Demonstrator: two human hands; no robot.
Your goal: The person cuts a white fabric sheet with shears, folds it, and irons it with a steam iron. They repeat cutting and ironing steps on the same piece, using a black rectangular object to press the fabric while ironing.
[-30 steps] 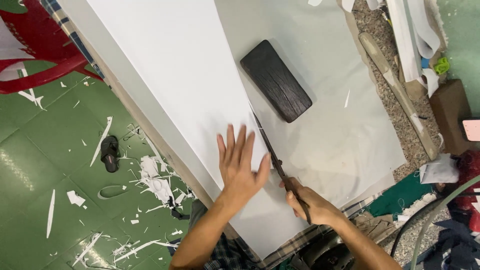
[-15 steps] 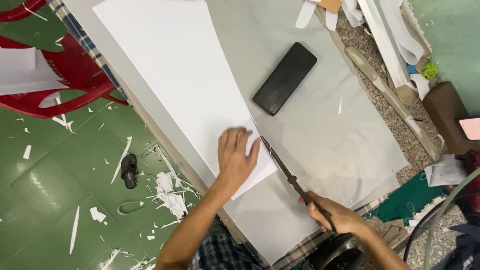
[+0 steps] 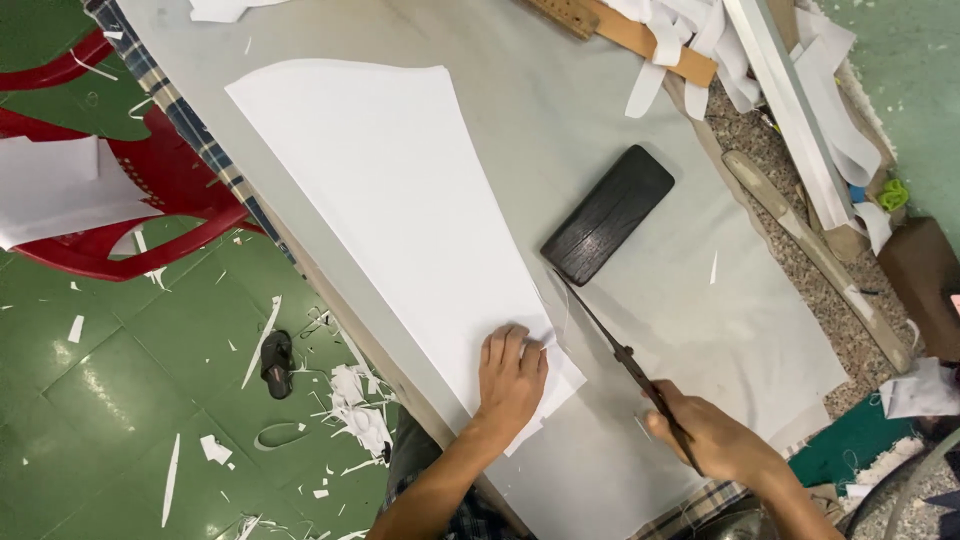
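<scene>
The big white sheet shaped like a long triangle (image 3: 400, 220) lies flat on the grey cloth-covered bench (image 3: 560, 90). Its narrow end is close to me. My left hand (image 3: 510, 385) lies flat on that end, fingers together, pressing it down; it grasps nothing. My right hand (image 3: 715, 440) has its grip closed around the handles of the long dark metal scissors (image 3: 615, 350). The blades point away from me, along the sheet's right edge, and the tip sits just beside the near end of the black wooden block (image 3: 607, 213). The block lies on the bench, just off the sheet's right edge.

Right of the scissors the grey cloth is bare out to its edge. The sheet's left edge runs near the bench's left edge. At the far right lie white strips (image 3: 690, 50) and a wooden ruler (image 3: 620, 30). Past the left edge, a red plastic chair (image 3: 120, 200) stands on the green floor (image 3: 120, 400) with white scraps about.
</scene>
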